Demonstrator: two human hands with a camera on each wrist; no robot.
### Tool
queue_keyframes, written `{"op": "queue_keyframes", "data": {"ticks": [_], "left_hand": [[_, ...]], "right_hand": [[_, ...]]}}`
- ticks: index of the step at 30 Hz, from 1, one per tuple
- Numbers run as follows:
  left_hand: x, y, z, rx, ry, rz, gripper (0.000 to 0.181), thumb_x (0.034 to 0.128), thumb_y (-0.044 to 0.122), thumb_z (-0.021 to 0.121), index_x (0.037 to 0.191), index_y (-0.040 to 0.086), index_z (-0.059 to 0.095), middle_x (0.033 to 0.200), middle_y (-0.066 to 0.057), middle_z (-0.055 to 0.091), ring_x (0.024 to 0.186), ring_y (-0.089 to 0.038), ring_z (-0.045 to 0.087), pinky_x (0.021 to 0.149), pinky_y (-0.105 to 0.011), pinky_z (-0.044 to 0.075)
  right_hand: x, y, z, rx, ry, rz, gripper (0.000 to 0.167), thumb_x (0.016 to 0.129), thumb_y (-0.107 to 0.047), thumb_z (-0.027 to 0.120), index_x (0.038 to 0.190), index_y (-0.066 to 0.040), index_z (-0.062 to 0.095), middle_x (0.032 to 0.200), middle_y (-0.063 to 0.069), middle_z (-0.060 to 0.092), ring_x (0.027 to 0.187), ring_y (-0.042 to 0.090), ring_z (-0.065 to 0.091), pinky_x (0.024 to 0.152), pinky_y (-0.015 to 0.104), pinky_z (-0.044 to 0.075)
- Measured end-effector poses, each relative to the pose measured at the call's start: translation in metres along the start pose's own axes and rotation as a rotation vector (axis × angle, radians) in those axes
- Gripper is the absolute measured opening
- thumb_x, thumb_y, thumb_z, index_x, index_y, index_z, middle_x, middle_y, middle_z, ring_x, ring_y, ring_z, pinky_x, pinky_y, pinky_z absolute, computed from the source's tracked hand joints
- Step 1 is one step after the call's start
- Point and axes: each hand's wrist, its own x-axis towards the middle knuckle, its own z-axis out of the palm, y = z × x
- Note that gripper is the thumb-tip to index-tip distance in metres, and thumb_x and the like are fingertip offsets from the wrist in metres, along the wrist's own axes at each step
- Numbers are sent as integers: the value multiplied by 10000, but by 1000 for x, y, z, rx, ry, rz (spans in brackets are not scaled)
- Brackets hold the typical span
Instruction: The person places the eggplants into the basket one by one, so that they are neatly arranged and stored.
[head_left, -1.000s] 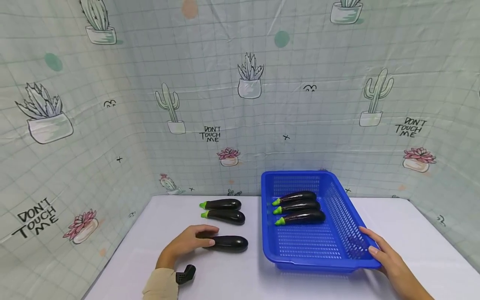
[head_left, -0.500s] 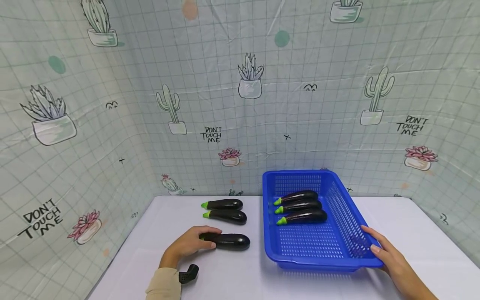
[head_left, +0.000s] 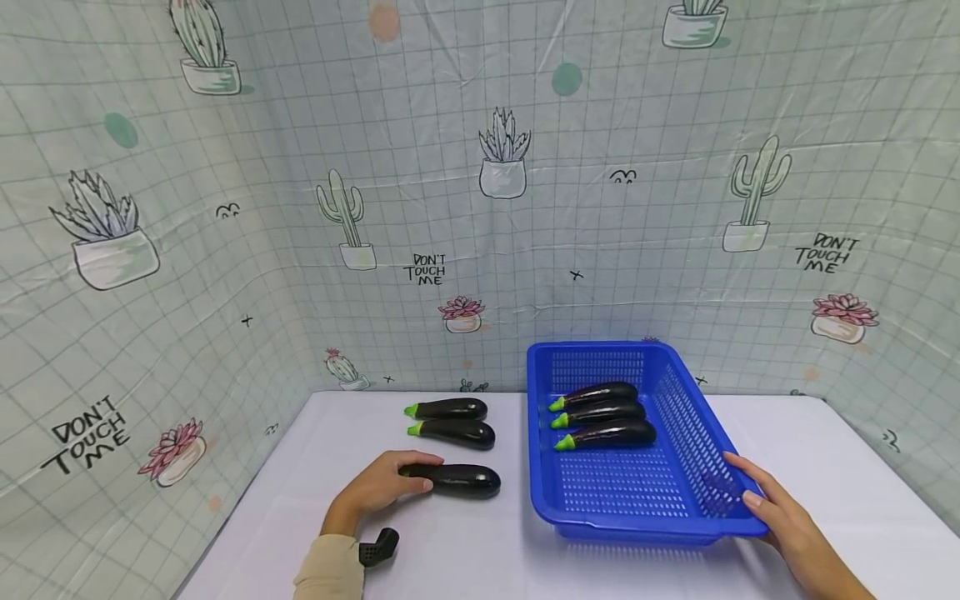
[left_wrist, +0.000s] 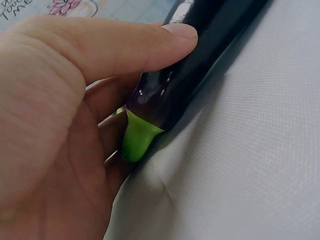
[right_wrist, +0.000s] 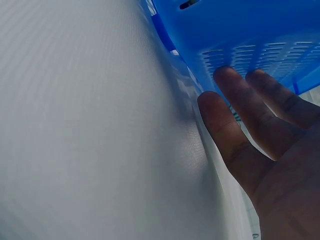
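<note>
The left hand grips the stem end of the nearest eggplant, which lies on the table left of the blue basket. In the left wrist view, the thumb of that hand presses on the dark skin of the eggplant, above its green cap. The right hand holds the basket's right rim near the front corner, thumb on top. The right wrist view has several fingers of the right hand under the rim, against the slotted wall.
Two more eggplants lie at the back left of the white table. Inside the basket, three eggplants lie side by side. A patterned cloth hangs behind and at the sides.
The view has shifted slightly. The nearest eggplant's far end has turned slightly away from the person in the left hand. The right hand stays on the basket rim.
</note>
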Motion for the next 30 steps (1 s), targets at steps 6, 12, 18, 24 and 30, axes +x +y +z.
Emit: {"op": "queue_keyframes", "data": {"ticks": [6, 12, 18, 24, 30], "left_hand": [[0, 0, 2, -1, 32, -15, 362, 878, 209, 767, 1238, 202, 725, 1303, -60, 643, 1307, -366, 480, 1092, -624, 301], [0, 4, 1, -50, 55, -4, 384, 884, 193, 759, 1263, 156, 711, 1296, -56, 649, 1279, -313, 506, 1085, -532, 343], [2, 9, -1, -157, 80, 30, 400, 899, 175, 753, 1282, 79, 684, 1307, -121, 622, 1135, -242, 581, 902, -313, 478], [3, 12, 0, -204, 102, 21, 406, 909, 165, 745, 1292, 56, 669, 1327, -160, 593, 1085, -258, 598, 847, -337, 498], [4, 19, 7, -273, 145, 15, 423, 933, 160, 722, 1328, 39, 630, 1346, -176, 583, 1062, -236, 619, 853, -350, 529]], "right_hand": [[1, 2, 0, 6, 0, 1, 506, 1103, -135, 283, 1602, -122, 197, 1432, -174, 233, 1137, -88, 497, 823, 212, 529], [1, 2, 0, 2, 4, 6, 514, 1099, -138, 284, 1604, -142, 193, 1386, -247, 266, 1114, -60, 530, 814, 226, 538], [1, 2, -2, -24, 8, -20, 518, 1097, -123, 280, 1608, -160, 202, 1428, -229, 245, 1144, -85, 490, 825, 210, 527], [1, 2, -2, -33, 8, -8, 511, 1102, -145, 281, 1607, -157, 204, 1440, -216, 213, 1157, -117, 452, 824, 205, 523], [1, -1, -1, -22, 1, 26, 512, 1106, -171, 282, 1608, -142, 186, 1561, 110, 173, 1146, -109, 467, 828, 213, 526]]}}
